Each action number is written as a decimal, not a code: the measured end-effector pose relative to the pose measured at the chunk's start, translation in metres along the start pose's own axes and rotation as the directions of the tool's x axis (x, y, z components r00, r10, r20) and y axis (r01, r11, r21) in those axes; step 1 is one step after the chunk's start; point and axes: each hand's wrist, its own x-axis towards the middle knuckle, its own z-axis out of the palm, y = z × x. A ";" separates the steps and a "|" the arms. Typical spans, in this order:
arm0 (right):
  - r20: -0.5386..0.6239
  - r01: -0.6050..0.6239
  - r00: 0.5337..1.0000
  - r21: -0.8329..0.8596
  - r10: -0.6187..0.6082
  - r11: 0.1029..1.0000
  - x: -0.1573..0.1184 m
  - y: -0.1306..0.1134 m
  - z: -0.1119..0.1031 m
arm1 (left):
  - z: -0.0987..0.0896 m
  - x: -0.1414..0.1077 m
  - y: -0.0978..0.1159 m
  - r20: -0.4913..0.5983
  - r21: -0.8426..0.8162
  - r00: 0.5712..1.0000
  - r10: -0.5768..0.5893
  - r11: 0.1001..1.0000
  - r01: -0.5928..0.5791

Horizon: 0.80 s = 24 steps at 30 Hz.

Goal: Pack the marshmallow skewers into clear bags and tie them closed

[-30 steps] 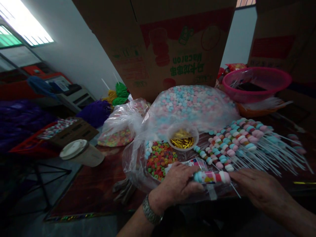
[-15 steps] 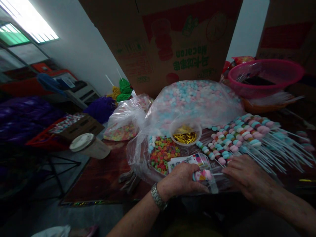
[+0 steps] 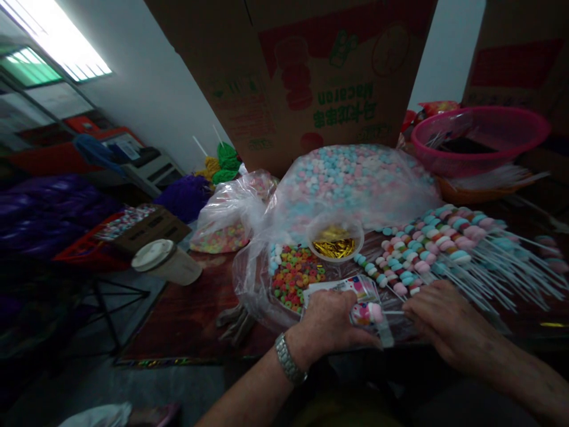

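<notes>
My left hand (image 3: 326, 326), with a metal watch on its wrist, is shut on a marshmallow candy skewer (image 3: 367, 314) in a clear plastic sleeve. The skewer's far end is hidden by the film and fingers. My right hand (image 3: 444, 314) lies just to its right, fingertips close to the thin white stick, with no clear grip. Beside my left hand is a stack of printed paper cards (image 3: 342, 289). Behind it, a plastic bag of colourful cereal-ring candy (image 3: 296, 279) holds a small clear cup of gold twist ties (image 3: 333, 246).
Many finished candy skewers (image 3: 448, 255) fan out to the right on a dark red table cover (image 3: 186, 314). Behind stand a large bag of pastel marshmallows (image 3: 355, 184), a pink basin (image 3: 480, 139), cardboard boxes (image 3: 288, 77) and a lidded paper cup (image 3: 166, 261).
The skewer no longer lies long and crosswise between my hands; it now appears shorter and tilted, wrapped in clear film. My right hand has moved up and left, and the view has shifted slightly.
</notes>
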 end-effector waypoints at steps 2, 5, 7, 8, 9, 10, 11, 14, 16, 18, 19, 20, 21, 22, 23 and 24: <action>-0.028 0.032 0.999 0.001 -0.032 0.999 0.004 -0.005 0.003 | 0.000 0.003 0.006 0.051 -0.080 0.999 0.010 0.997 -0.006; -0.050 0.042 0.998 -0.006 -0.042 0.999 0.010 -0.011 0.011 | 0.001 0.008 0.013 0.103 -0.166 0.994 0.020 0.986 -0.002; -0.050 0.021 0.999 -0.021 -0.022 1.000 0.011 -0.010 0.014 | 0.001 0.008 0.014 0.130 -0.214 0.991 0.027 0.977 0.002; -0.045 0.010 0.999 -0.028 -0.011 1.000 0.010 -0.008 0.014 | -0.001 0.007 0.012 0.135 -0.230 0.990 0.034 0.973 -0.002; -0.039 0.002 0.999 -0.034 -0.003 0.999 0.008 -0.005 0.012 | -0.002 0.006 0.009 0.136 -0.233 0.990 0.040 0.972 -0.008; -0.030 -0.001 1.000 -0.037 0.000 0.999 0.006 -0.002 0.010 | -0.004 0.004 0.005 0.139 -0.222 0.989 0.047 0.975 -0.016; -0.019 -0.003 1.000 -0.036 0.002 0.999 0.004 0.001 0.008 | -0.006 0.001 0.001 0.142 -0.193 0.988 0.054 0.981 -0.026; 0.031 0.009 0.999 -0.020 -0.009 1.000 -0.002 0.005 0.002 | -0.007 -0.004 -0.008 0.171 -0.044 0.984 0.042 0.998 -0.035; 0.065 0.007 0.998 -0.005 -0.007 1.000 -0.003 0.004 -0.001 | -0.004 -0.007 -0.009 0.138 0.073 0.990 0.002 0.997 -0.012; 0.080 -0.009 0.997 0.015 0.008 1.000 -0.002 0.001 -0.003 | 0.001 -0.009 -0.008 0.065 0.151 0.997 -0.029 0.988 0.018; 0.081 -0.017 0.997 0.026 0.015 1.000 -0.001 0.000 -0.004 | 0.003 -0.009 -0.007 0.029 0.172 0.999 -0.036 0.985 0.030; 0.080 -0.022 0.997 0.034 0.019 0.999 -0.001 -0.001 -0.005 | 0.006 -0.010 -0.006 0.001 0.179 0.999 -0.038 0.983 0.037; 0.075 -0.020 0.997 0.035 0.017 0.999 0.000 -0.001 -0.005 | 0.007 -0.011 -0.005 -0.018 0.177 0.999 -0.047 0.983 0.049; 0.073 -0.018 0.997 0.031 0.016 0.999 0.000 -0.001 -0.006 | 0.009 -0.012 -0.005 -0.038 0.169 0.997 -0.063 0.983 0.069; 0.072 -0.019 0.997 0.025 0.017 1.000 0.000 -0.002 -0.007 | 0.010 -0.013 -0.005 -0.062 0.158 0.994 -0.086 0.983 0.094; 0.076 -0.023 0.997 0.021 0.021 1.000 0.000 -0.002 -0.007 | 0.011 -0.013 -0.005 -0.089 0.146 0.990 -0.109 0.982 0.121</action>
